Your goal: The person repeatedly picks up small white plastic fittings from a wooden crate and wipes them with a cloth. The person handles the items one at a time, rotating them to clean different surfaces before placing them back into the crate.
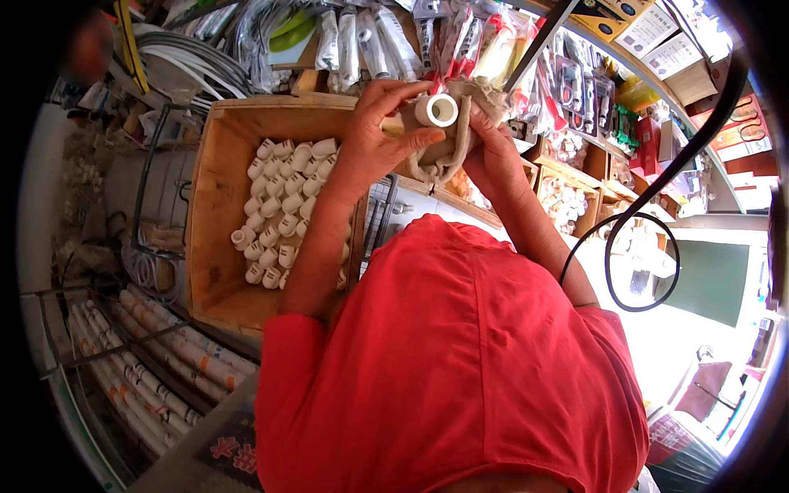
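Observation:
Near the top middle of the head view, a white plastic pipe fitting (440, 111) with a round opening faces the camera. My left hand (382, 129) curls around its left side, thumb below and fingers above, against a beige cloth (455, 148). The cloth wraps behind and below the fitting, and my right hand (496, 148) grips it from the right. The right fingertips are partly hidden by the cloth. Left of my left forearm is a wooden box (216, 246) holding several white plastic pipe fittings (287, 224) in rows.
Bagged goods (376, 46) hang at the top. Wooden compartments with fittings (562, 200) stand at right. A black cable (696, 148) loops down on the right. Long wrapped pipes (142, 370) lie on a rack at lower left, and coiled hoses (185, 61) hang at upper left.

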Demonstrator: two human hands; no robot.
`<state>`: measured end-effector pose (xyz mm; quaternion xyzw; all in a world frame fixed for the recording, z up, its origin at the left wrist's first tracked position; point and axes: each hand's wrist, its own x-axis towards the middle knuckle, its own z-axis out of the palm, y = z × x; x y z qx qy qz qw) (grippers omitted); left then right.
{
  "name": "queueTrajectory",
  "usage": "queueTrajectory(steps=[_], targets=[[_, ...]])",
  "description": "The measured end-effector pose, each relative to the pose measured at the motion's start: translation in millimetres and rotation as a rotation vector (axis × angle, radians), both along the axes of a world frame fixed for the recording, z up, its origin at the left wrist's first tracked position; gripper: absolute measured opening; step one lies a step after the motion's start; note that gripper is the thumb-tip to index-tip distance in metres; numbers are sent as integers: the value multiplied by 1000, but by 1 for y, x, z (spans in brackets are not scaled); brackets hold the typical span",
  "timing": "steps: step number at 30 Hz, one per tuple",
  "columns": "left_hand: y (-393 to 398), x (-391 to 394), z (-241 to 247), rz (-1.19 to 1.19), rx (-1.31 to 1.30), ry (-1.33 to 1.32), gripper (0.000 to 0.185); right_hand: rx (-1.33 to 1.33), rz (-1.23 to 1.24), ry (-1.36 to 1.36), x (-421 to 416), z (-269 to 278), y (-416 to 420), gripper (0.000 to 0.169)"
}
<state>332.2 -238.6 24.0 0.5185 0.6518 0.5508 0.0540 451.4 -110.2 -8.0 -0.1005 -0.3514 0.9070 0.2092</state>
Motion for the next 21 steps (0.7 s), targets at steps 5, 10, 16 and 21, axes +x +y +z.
queueTrajectory(steps=[5, 10, 16, 21], targets=[[17, 12, -27, 191, 28, -156, 39, 291, -209, -29, -1, -3, 5, 28], [23, 18, -25, -175, 106, -826, 33, 620, -268, -60, 1, -3, 8, 28], [29, 14, -22, -206, 79, -773, 32, 534, -336, -26, 0, -18, 17, 25], [33, 6, -25, -172, 131, -729, 31, 445, -305, -71, -8, -1, 33, 20]])
